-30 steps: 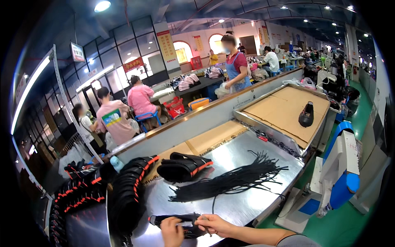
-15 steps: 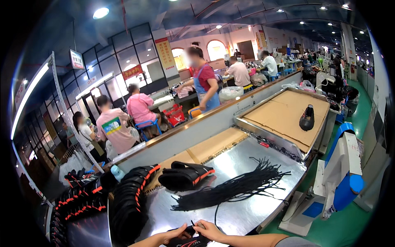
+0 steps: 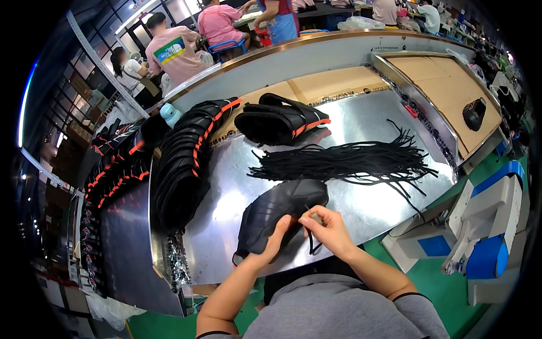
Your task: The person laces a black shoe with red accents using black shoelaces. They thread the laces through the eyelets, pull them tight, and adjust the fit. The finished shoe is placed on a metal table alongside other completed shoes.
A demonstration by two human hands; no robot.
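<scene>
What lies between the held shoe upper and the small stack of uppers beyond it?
In the head view, a bundle of black laces on the metal tabletop.

Bottle: pale blue, ahead of you on the left.
Wall: low, brown-capped, crossing in front of you.
Tray: metal-rimmed, cardboard-lined, ahead to your right.
Machine: white and blue, on the green floor at your right.
Stool: blue, beyond the wall, under a person in pink.

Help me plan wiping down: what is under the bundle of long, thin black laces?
Shiny silver metal tabletop shows around the bundle of long, thin black laces; whatever lies directly beneath is covered, so I cannot tell.
</scene>
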